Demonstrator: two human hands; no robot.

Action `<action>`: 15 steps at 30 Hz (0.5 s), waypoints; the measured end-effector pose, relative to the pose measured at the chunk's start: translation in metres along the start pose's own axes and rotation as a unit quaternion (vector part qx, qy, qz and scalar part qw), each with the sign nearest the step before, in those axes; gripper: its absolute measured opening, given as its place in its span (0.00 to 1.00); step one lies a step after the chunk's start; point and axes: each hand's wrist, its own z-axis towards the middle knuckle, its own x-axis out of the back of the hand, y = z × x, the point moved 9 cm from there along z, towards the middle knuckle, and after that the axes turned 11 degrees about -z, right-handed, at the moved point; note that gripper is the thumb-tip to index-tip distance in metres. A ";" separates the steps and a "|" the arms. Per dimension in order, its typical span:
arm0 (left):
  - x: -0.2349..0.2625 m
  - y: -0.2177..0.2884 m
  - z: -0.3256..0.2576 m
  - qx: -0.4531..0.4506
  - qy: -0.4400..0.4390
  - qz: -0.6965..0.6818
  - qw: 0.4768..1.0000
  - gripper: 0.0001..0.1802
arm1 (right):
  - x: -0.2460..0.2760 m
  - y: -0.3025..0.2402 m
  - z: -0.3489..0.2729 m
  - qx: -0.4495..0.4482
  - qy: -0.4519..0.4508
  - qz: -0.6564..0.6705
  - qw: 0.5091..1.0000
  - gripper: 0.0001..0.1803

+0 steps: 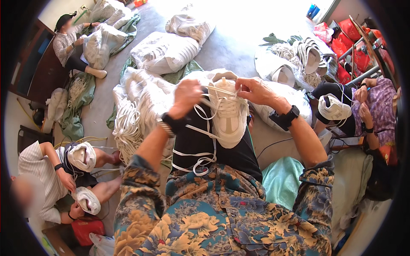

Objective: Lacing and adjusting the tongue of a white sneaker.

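Note:
A white sneaker rests on my lap over black trousers, its toe toward me. White shoelace crosses its upper part, and a long loose end trails in loops down over my left thigh. My left hand, smeared by motion, is closed at the left of the shoe, with lace stretched from its fingers. At the shoe's upper right, my right hand pinches the lace between thumb and forefinger, close to the eyelets. The exact fingertip contact is small and partly hidden.
A bundle of white laces hangs at my left beside plastic-wrapped shoe uppers. More uppers lie at far right. Co-workers sit at left, far left and right, two with a white shoe on the knee. A green sack lies at my right.

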 end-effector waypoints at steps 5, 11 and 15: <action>0.051 -0.088 -0.101 0.565 -0.053 -0.235 0.789 0.09 | 0.013 -0.029 0.010 0.071 0.149 0.032 0.986 0.09; 0.046 -0.027 -0.079 0.542 0.039 -0.703 0.459 0.02 | -0.034 -0.140 0.003 0.227 0.199 -0.044 0.952 0.11; 0.045 -0.026 -0.068 0.533 0.096 -0.689 0.481 0.03 | -0.020 -0.096 0.011 0.250 0.053 0.030 0.966 0.10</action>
